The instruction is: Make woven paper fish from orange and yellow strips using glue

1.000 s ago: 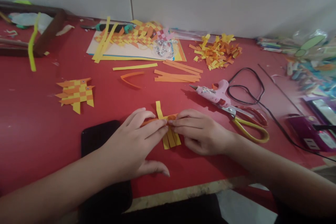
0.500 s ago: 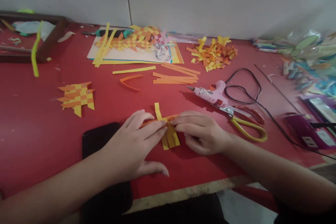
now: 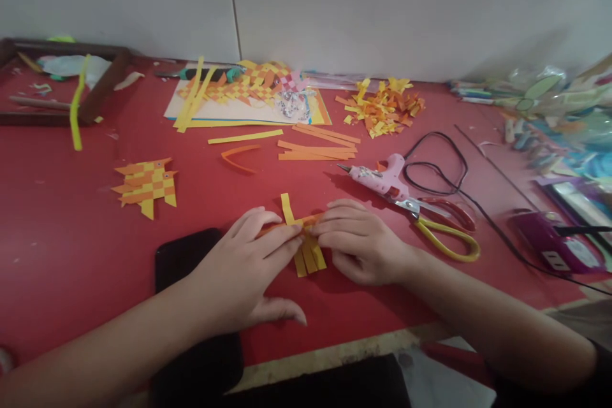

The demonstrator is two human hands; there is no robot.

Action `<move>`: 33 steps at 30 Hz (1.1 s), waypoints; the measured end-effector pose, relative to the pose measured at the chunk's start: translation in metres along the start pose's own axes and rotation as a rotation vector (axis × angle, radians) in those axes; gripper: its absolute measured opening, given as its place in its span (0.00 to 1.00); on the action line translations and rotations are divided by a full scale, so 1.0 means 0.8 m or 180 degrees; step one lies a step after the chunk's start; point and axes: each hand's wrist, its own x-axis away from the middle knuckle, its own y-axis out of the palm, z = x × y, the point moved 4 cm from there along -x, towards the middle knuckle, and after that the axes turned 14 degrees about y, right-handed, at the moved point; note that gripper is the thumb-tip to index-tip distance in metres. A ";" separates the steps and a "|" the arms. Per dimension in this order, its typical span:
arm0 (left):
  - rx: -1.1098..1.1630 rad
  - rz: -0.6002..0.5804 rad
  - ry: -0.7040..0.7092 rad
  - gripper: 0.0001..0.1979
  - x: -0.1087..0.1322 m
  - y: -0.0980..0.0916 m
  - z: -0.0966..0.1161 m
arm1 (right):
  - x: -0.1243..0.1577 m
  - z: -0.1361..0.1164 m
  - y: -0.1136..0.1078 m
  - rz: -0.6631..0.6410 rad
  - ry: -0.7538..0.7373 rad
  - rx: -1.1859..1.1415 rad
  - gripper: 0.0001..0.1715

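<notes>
Yellow paper strips [image 3: 309,261] lie side by side on the red table, crossed by an orange paper strip [image 3: 313,219]. One yellow end sticks up past the orange strip. My left hand [image 3: 241,268] rests over the left part, fingertips pressing the crossing, its fingers stretched and thumb spread away. On the right, my right hand [image 3: 366,242] has its fingers bent together on the orange strip at the crossing; its thumb is mostly hidden. Left of my hands lies a woven yellow and orange paper fish [image 3: 149,186].
A pink glue gun [image 3: 385,178] and yellow-and-red-handled scissors [image 3: 444,243] lie right. Behind are loose orange strips [image 3: 315,154], a scrap pile [image 3: 382,108] and paper sheets [image 3: 229,120]. A black flat object [image 3: 184,252] sits under my left forearm; a purple box [image 3: 549,239] stands far right.
The whole view has shifted slightly, so things sit a little lower in it. Both hands stay at the strip crossing, with only slight finger movement on the right.
</notes>
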 end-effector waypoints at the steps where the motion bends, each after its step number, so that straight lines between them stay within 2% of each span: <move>1: -0.0007 0.0004 0.0003 0.45 0.001 0.000 0.000 | 0.000 0.001 0.000 -0.0030 0.0023 0.0004 0.12; 12: -0.0426 0.0344 0.0170 0.30 0.006 -0.011 0.002 | -0.002 0.006 -0.005 -0.0311 0.0152 -0.0061 0.12; 23: -0.0336 0.0547 0.0040 0.29 0.008 -0.013 -0.007 | -0.003 0.007 -0.005 -0.0419 0.0170 -0.0137 0.13; 26: -0.0355 0.0530 0.0056 0.29 0.007 -0.013 -0.006 | -0.004 0.012 -0.017 -0.0293 0.0256 -0.0213 0.12; 29: -0.0326 0.0515 0.0041 0.28 0.007 -0.013 -0.006 | 0.001 0.042 -0.049 0.0143 0.0740 0.0102 0.10; 31: -0.0307 0.0505 0.0067 0.28 0.007 -0.013 -0.005 | 0.010 0.078 -0.076 0.0402 0.1149 0.0416 0.15; 33: -0.0329 0.0503 0.0109 0.29 0.007 -0.013 -0.004 | 0.022 0.121 -0.094 0.0159 0.1608 0.1186 0.20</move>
